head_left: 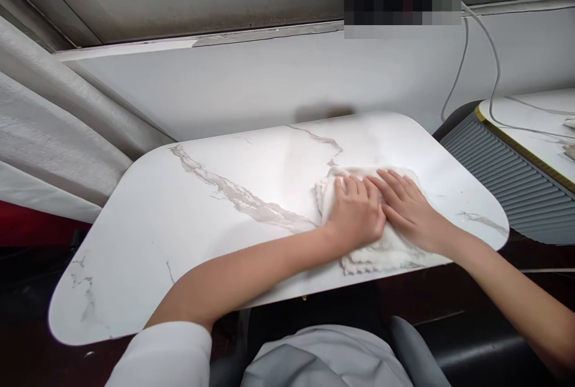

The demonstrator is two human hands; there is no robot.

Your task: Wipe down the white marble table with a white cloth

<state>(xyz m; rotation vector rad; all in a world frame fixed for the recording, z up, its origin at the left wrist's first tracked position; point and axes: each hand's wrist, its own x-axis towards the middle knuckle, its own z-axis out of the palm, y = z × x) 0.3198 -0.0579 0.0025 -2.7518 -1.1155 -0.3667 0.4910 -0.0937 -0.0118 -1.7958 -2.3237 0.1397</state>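
A white fluffy cloth [387, 252] lies on the right part of a white marble-patterned table [179, 225]. My left hand [356, 213] rests on top of the cloth, fingers together and flat, pressing down on its left half. Beside it, touching it, my right hand [405, 204] lies flat on the cloth with the fingers stretched out. Both palms cover the middle of the cloth; only its scalloped edges show around them.
A grey wall and a window ledge [202, 39] run behind the table. A curtain [54, 135] hangs at the left. At the right stands a ribbed grey unit [507, 177] and another white tabletop [539, 129] with white cables [494, 63].
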